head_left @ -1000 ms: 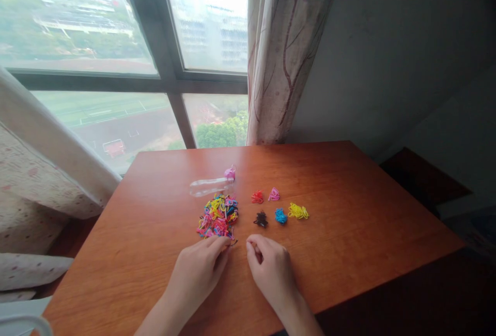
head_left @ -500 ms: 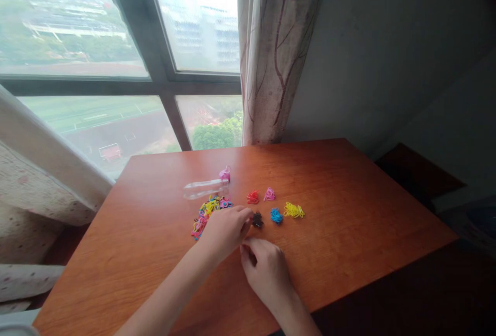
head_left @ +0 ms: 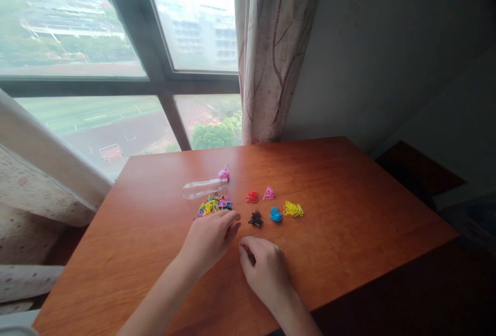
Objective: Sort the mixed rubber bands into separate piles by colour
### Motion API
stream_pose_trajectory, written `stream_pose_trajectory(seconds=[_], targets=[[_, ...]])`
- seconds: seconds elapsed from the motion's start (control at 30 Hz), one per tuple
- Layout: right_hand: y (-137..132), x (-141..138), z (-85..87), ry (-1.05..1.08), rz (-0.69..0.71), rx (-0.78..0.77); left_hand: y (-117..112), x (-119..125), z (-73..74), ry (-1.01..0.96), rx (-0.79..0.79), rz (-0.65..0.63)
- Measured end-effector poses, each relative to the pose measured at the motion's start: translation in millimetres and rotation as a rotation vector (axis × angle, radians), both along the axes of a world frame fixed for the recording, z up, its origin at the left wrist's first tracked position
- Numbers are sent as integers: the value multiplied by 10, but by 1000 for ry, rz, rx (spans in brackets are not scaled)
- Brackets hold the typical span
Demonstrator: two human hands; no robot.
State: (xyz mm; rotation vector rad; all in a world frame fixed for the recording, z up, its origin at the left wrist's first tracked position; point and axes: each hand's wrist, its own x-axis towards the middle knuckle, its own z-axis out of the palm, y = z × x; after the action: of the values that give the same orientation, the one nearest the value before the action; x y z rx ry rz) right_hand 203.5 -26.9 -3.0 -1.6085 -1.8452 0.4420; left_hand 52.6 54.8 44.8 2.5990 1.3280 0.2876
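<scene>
Over the near side of the mixed pile of coloured rubber bands (head_left: 211, 205) is my left hand (head_left: 207, 238), hiding part of it. Its fingers are loosely bent, thumb and fingertips a little apart, and nothing shows between them. My right hand (head_left: 267, 263) rests on the table just below the black rubber bands (head_left: 256, 219). Its thumb and forefinger are pinched together; whatever they hold is too small to make out. Beyond the hands lie small heaps: red rubber bands (head_left: 251, 196), pink rubber bands (head_left: 268, 193), blue rubber bands (head_left: 276, 215) and yellow rubber bands (head_left: 293, 209).
A clear plastic container (head_left: 203, 188) lies on its side behind the mixed pile, with a pink lid-like piece (head_left: 223, 173) beside it. The wooden table (head_left: 349, 222) stands against a window (head_left: 205, 119) with a patterned curtain (head_left: 267, 67).
My left hand has drawn back to the left, away from the black rubber bands, which now show fully. The right hand stays pinched in nearly the same place.
</scene>
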Motion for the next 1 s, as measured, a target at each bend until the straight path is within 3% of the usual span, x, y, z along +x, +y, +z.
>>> stream_pose_trajectory(seconds=[0.23, 0.4, 0.7, 1.0], targets=[[-16, -12, -26, -42, 4, 3, -207, -587, -151, -57, 35, 169], [-16, -20, -38, -66, 1, 9, -325, -800, -222, -67, 22, 242], [-12, -29, -7, -102, 1, 8, -389, -729, -353, -98, -58, 252], [11, -43, 7, -180, -14, 0, -351, -527, -332, -119, -78, 196]])
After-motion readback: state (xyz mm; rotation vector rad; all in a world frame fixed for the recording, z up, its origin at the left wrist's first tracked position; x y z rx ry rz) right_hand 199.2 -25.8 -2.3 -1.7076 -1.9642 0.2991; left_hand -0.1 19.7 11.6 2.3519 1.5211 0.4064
